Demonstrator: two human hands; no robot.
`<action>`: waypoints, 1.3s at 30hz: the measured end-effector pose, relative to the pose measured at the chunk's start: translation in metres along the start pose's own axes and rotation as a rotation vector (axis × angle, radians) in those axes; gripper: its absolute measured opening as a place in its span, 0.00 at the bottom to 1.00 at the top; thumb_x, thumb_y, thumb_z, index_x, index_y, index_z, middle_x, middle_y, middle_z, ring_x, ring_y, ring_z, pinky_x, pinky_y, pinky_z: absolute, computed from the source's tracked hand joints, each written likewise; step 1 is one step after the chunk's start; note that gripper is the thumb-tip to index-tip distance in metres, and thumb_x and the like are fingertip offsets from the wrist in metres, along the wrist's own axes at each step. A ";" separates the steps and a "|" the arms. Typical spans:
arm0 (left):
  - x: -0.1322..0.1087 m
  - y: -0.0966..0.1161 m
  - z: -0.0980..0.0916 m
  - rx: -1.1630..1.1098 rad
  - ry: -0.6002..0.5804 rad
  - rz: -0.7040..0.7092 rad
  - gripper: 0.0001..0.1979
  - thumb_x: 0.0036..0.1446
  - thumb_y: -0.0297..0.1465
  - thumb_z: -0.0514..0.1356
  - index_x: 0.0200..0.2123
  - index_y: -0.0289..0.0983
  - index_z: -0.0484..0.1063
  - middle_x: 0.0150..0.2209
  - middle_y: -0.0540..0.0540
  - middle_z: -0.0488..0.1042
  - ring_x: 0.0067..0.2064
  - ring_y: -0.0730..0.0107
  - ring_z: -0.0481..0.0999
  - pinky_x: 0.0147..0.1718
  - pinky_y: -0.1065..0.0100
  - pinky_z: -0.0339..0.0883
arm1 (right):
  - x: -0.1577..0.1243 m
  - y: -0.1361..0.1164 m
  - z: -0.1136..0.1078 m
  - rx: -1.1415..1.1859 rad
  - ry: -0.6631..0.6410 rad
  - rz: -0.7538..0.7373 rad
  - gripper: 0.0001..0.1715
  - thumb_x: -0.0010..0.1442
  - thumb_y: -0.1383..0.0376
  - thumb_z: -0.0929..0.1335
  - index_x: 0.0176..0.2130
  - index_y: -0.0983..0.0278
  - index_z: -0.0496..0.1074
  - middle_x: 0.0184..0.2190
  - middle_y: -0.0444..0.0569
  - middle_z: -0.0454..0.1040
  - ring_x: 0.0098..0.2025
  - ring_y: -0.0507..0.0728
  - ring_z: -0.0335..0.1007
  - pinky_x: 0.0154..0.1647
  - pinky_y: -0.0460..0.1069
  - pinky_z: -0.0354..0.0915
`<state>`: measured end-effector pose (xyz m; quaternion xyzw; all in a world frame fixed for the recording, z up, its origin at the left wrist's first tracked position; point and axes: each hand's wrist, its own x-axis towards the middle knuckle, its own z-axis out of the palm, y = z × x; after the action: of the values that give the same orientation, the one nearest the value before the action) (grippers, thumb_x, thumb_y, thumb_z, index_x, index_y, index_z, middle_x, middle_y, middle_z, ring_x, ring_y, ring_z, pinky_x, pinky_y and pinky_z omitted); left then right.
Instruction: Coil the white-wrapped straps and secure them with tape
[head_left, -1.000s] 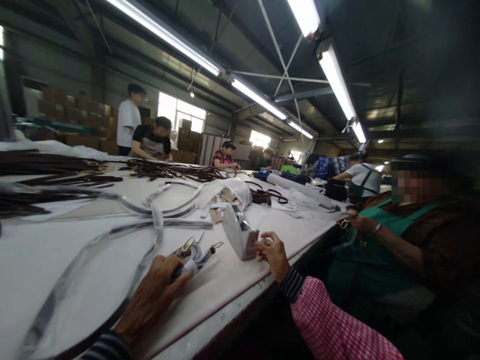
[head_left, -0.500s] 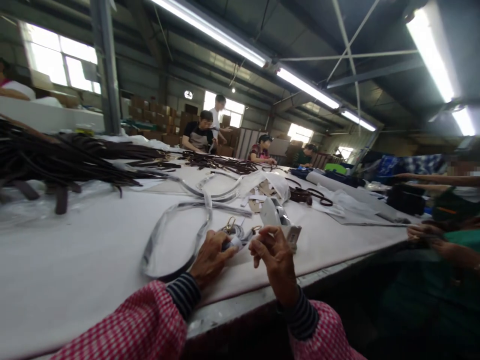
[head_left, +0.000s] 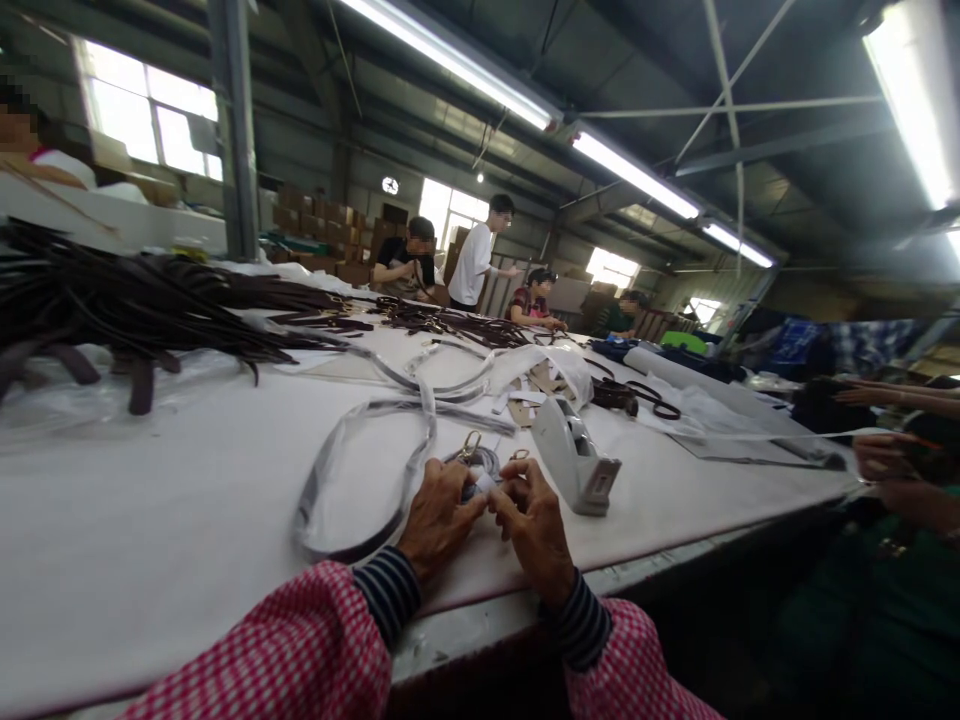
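Note:
A coiled grey strap (head_left: 480,462) with gold-coloured clasps lies near the front edge of the white table. My left hand (head_left: 442,515) is closed on the coil's near left side. My right hand (head_left: 534,520) is at the coil's right side, its fingers drawn together by a small white piece (head_left: 484,483) on the strap. What those right fingers hold, if anything, is too small to tell. Just beyond my right hand stands a grey tape dispenser (head_left: 576,460). To the left, a longer plastic-wrapped strap (head_left: 307,490) lies in a loop.
Dark brown straps (head_left: 135,310) are heaped at the left. A plastic bag of beige pieces (head_left: 544,380) lies beyond the dispenser, with brown looped straps (head_left: 616,393) beside it. A person's hands (head_left: 892,465) are at the right edge; other people sit or stand behind the table.
My right hand has come down and left from beside the dispenser to the coil. In the background, the person in white has moved right and stands more fully in view.

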<state>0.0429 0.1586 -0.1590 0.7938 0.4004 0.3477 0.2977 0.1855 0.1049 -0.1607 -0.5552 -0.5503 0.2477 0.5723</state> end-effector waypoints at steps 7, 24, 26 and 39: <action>0.000 -0.003 0.002 0.014 0.001 -0.005 0.11 0.59 0.39 0.57 0.36 0.37 0.68 0.36 0.46 0.63 0.42 0.55 0.66 0.42 0.59 0.61 | 0.002 -0.002 -0.004 -0.116 -0.018 -0.103 0.10 0.60 0.65 0.67 0.42 0.60 0.64 0.25 0.38 0.68 0.25 0.50 0.62 0.24 0.45 0.60; 0.001 -0.003 0.003 -0.009 0.003 -0.017 0.12 0.58 0.41 0.56 0.34 0.38 0.67 0.36 0.46 0.61 0.42 0.55 0.64 0.43 0.59 0.59 | 0.010 -0.001 -0.010 -0.392 -0.062 -0.187 0.07 0.61 0.66 0.66 0.41 0.61 0.64 0.23 0.37 0.64 0.24 0.51 0.61 0.30 0.47 0.56; 0.001 -0.003 0.003 0.000 0.002 -0.010 0.11 0.58 0.40 0.55 0.35 0.38 0.67 0.36 0.46 0.62 0.42 0.55 0.64 0.43 0.59 0.59 | 0.013 -0.003 -0.011 -0.355 -0.071 -0.143 0.06 0.61 0.66 0.66 0.40 0.61 0.65 0.22 0.36 0.65 0.24 0.51 0.62 0.30 0.47 0.57; 0.005 -0.011 0.009 -0.013 0.030 -0.041 0.10 0.54 0.38 0.60 0.33 0.37 0.70 0.33 0.47 0.65 0.43 0.53 0.66 0.42 0.59 0.59 | 0.019 0.001 -0.013 -0.112 -0.121 0.071 0.10 0.57 0.60 0.70 0.31 0.62 0.65 0.18 0.38 0.68 0.18 0.49 0.60 0.20 0.43 0.57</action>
<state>0.0472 0.1667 -0.1711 0.7781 0.4187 0.3563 0.3039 0.2028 0.1177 -0.1524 -0.5895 -0.5770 0.2697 0.4968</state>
